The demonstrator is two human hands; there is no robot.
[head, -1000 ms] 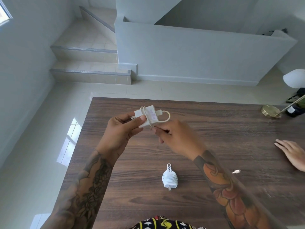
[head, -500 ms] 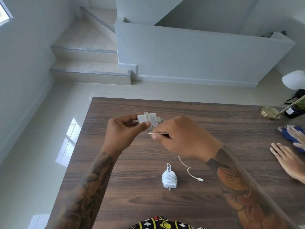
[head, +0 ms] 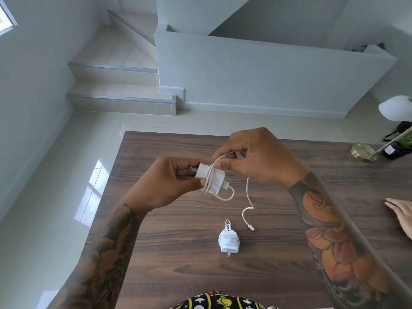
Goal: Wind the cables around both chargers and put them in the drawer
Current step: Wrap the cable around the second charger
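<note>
Nearest, on the dark wood-grain table (head: 178, 275), a smooth white charger (head: 228, 239) lies tightly bound in its ribbed cable coils, long axis toward 12 o'clock, prongs pointing to 6. Just at its 1 o'clock dangles the thin cable's (head: 248, 204) free plug end. Farther up, above the table, the left hand (head: 169, 184) pinches a second blocky white charger (head: 211, 178), prongs toward 9 o'clock. At 3 o'clock of it the right hand (head: 256, 157) pinches the cable, looping it across the body.
</note>
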